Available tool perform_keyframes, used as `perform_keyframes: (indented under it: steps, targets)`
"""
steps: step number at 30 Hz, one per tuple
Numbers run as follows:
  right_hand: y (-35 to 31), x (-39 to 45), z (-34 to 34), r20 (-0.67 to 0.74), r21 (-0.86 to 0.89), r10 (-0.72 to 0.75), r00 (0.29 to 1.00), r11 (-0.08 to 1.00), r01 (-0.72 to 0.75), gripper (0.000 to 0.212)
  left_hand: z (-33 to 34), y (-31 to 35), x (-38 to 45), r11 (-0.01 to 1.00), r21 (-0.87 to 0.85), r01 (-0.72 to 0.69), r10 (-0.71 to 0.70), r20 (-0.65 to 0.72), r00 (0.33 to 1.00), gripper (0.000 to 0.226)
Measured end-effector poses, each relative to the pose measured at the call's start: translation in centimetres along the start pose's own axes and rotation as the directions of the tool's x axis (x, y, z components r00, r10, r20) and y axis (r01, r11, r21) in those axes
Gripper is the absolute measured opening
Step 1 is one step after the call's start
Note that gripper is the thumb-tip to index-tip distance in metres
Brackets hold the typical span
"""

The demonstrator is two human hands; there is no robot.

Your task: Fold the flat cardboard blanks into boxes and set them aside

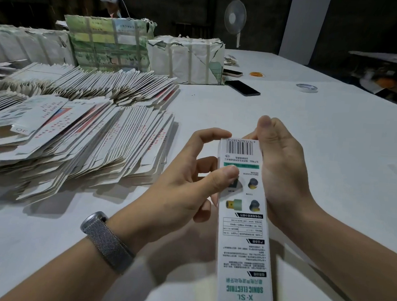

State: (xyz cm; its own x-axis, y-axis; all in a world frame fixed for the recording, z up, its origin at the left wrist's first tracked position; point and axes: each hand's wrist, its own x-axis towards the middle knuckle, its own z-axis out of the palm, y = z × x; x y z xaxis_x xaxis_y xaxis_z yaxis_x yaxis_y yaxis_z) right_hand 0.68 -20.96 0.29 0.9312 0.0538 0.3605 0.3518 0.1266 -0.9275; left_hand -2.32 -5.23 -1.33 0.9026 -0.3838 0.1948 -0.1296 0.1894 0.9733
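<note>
Head view looks down on both hands closed around one long white box (242, 222), held above the table near the person's body, its barcode end pointing away. Left hand (188, 184) pinches the box's left side, thumb on the printed face and fingers curled behind; right hand (282, 169) wraps the right edge with its thumb up at the far end, where I judge a flap is being tucked (the flap itself is hidden). This one looks nearly formed, yet no finished boxes show anywhere, and fanned stacks of flat blanks (77, 143) fill the left of the table, so most of the work remains. Farther back sit taped paper bundles (186, 61), a dark phone (243, 88) and a tape roll (307, 88) on the white tabletop (332, 147). Beyond, the room is dim, with a standing fan (235, 17).
</note>
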Motion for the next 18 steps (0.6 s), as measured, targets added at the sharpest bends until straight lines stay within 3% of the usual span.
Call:
perform_keyframes:
  steps: [5, 11, 14, 18]
  targets:
    - [-0.1, 0.1, 0.0, -0.021, -0.011, -0.008, 1.0, 1.0, 0.008, 0.053, 0.0, 0.0, 0.0, 1.0, 0.01, -0.013, 0.013, -0.006, 1.0, 0.038]
    - [0.4, 0.3, -0.2, -0.029, -0.003, -0.006, 1.0, 1.0, 0.006, 0.043, 0.0, -0.3, 0.2, 0.999, 0.033, -0.037, 0.039, -0.054, 0.998, 0.038]
    - [1.0, 0.3, -0.2, 0.06, -0.02, -0.001, 0.998, 1.0, 0.002, 0.018, -0.2, -0.3, 0.5, 0.997, 0.063, -0.041, 0.049, -0.13, 0.99, 0.035]
    - [1.6, 0.0, 0.1, 0.169, -0.153, 0.098, 0.981, 0.986, -0.072, 0.028, -0.6, -0.3, 0.5, 0.997, 0.073, -0.028, 0.044, -0.221, 0.974, 0.037]
